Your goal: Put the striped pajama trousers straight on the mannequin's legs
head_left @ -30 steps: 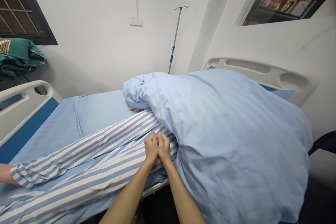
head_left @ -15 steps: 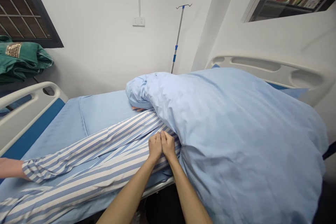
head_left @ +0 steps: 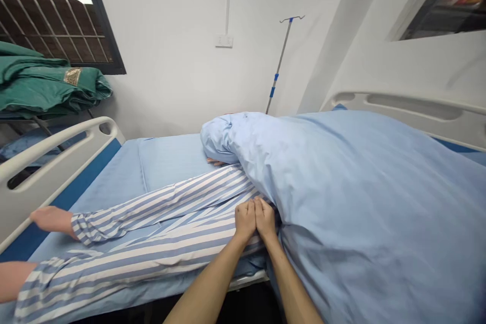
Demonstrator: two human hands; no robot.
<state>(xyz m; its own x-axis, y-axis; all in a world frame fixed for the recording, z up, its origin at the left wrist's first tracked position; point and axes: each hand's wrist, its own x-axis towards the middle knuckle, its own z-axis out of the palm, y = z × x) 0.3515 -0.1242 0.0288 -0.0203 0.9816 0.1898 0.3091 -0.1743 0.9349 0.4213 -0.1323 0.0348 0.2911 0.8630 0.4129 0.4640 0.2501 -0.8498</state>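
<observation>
The left hand [head_left: 245,221] and right hand [head_left: 265,220] rest side by side, flat and ungripping, on striped patient clothing [head_left: 159,228]. At 2 o'clock a blue duvet [head_left: 364,212] touches them, hiding whatever lies beneath it.

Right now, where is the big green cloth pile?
In the head view, the folded green cloth is at the upper left, by the lower edge of the barred window and behind the white bed rail.

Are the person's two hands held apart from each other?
No, the left hand and right hand touch side by side, over the striped pajamas.
</observation>
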